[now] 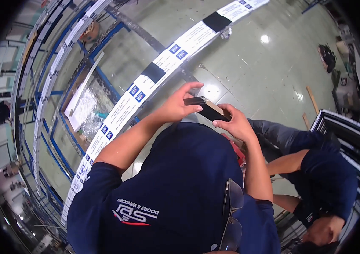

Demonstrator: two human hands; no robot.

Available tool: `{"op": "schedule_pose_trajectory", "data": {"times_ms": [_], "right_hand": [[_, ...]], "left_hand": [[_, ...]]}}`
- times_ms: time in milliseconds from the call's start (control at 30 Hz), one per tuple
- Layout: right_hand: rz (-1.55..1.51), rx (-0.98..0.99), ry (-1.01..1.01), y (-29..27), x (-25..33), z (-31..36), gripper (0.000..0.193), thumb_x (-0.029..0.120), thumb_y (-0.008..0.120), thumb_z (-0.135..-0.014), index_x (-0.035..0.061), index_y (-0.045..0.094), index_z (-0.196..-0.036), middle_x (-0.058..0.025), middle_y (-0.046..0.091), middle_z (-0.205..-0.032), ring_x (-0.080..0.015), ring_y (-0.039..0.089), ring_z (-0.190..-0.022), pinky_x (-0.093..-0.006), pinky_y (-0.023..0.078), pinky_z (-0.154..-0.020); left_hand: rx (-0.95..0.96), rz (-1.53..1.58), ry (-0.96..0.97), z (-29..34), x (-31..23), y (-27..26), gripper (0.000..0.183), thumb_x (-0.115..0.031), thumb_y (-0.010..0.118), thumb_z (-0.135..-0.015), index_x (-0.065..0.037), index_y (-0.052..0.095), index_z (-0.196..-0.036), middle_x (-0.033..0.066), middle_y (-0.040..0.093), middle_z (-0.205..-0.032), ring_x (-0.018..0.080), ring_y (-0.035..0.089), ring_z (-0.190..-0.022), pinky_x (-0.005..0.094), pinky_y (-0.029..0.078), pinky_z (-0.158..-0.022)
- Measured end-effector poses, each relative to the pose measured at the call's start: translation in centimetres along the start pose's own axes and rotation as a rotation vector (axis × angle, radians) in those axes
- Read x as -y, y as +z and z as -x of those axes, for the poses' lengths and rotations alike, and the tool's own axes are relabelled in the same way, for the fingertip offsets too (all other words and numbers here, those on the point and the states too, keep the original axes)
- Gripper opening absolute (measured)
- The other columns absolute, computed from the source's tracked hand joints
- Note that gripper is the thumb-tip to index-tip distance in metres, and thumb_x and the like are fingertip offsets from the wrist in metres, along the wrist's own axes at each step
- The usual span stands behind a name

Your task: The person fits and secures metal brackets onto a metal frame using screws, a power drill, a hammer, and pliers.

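In front of my chest I hold a short black rectangular bar (209, 111) with a pale, shiny upper edge; its exact kind I cannot make out. My left hand (180, 103) grips its left end, thumb along the near side and index finger raised above it. Around the right end curl the fingers of my right hand (235, 123), thumb on the near face. Beyond my left forearm runs a long white-wrapped profile (125, 106) with blue printed squares and black patches. It is apart from the bar.
A blue metal rack (97, 70) bears more wrapped lengths on the left, with crumpled clear plastic (87, 111) among them. To the right, a co-worker in dark clothes (328, 175) bends close to my right arm. Behind them lie stacked dark frames (344, 122). Wooden strips (312, 99) rest on the glossy floor (268, 63).
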State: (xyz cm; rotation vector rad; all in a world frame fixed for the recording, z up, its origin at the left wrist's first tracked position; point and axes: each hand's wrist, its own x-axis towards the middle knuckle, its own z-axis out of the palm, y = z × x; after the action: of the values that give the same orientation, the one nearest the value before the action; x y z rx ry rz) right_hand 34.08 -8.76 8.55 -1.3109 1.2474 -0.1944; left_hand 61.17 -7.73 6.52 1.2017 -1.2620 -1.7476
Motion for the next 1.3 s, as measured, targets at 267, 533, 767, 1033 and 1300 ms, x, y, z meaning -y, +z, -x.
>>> {"op": "schedule_pose_trajectory", "data": {"times_ms": [267,533,767,1033,1300], "right_hand": [[0.377,0.021,-0.328,-1.5,5.1,-7.2,0.063,0.007,0.092,-0.069,0.0017,0.063,-0.126,-0.0060,0.067,-0.112,-0.0142,0.062,-0.101,-0.0310,0.052,-0.089],[0.763,0.110,0.080,-3.1,3.4,-13.6,0.059,0.017,0.094,-0.065,0.0024,0.068,-0.115,-0.0048,0.069,-0.107,-0.0141,0.062,-0.099,-0.0331,0.047,-0.093],[0.157,0.342,0.029,-2.5,2.7,-13.8,0.054,0.019,0.093,-0.063,0.0037,0.067,-0.108,-0.0042,0.071,-0.094,-0.0167,0.065,-0.089,-0.0327,0.051,-0.085],[0.037,0.067,-0.085,-5.0,2.1,-11.6,0.055,0.016,0.094,-0.063,0.0034,0.066,-0.109,-0.0052,0.069,-0.096,-0.0148,0.063,-0.089,-0.0313,0.051,-0.082],[0.458,-0.567,-0.238,-7.7,7.1,-10.2,0.052,0.021,0.089,-0.069,0.0003,0.065,-0.110,-0.0173,0.070,-0.105,-0.0310,0.068,-0.101,-0.0394,0.051,-0.094]], "left_hand": [[-0.270,-0.041,0.218,1.3,-0.7,-7.4,0.074,-0.007,0.078,-0.089,-0.007,0.040,-0.152,0.0136,0.054,-0.145,0.0219,0.057,-0.128,0.0393,0.047,-0.109],[-0.814,0.229,0.214,6.1,1.0,-14.3,0.064,-0.003,0.070,-0.092,-0.004,0.043,-0.150,0.0172,0.049,-0.150,0.0289,0.052,-0.134,0.0385,0.045,-0.110],[-0.859,0.224,0.168,7.7,3.7,-13.9,0.059,-0.002,0.069,-0.094,-0.001,0.044,-0.148,0.0163,0.052,-0.147,0.0242,0.055,-0.130,0.0355,0.047,-0.108],[-0.752,-0.044,0.086,3.0,2.5,-13.6,0.059,-0.003,0.073,-0.092,-0.002,0.048,-0.146,0.0141,0.058,-0.141,0.0216,0.057,-0.125,0.0350,0.048,-0.105],[-0.333,0.116,0.001,-9.1,-2.9,-4.2,0.075,-0.015,0.075,-0.094,-0.001,0.034,-0.154,0.0187,0.053,-0.146,0.0260,0.056,-0.128,0.0384,0.049,-0.104]]}}
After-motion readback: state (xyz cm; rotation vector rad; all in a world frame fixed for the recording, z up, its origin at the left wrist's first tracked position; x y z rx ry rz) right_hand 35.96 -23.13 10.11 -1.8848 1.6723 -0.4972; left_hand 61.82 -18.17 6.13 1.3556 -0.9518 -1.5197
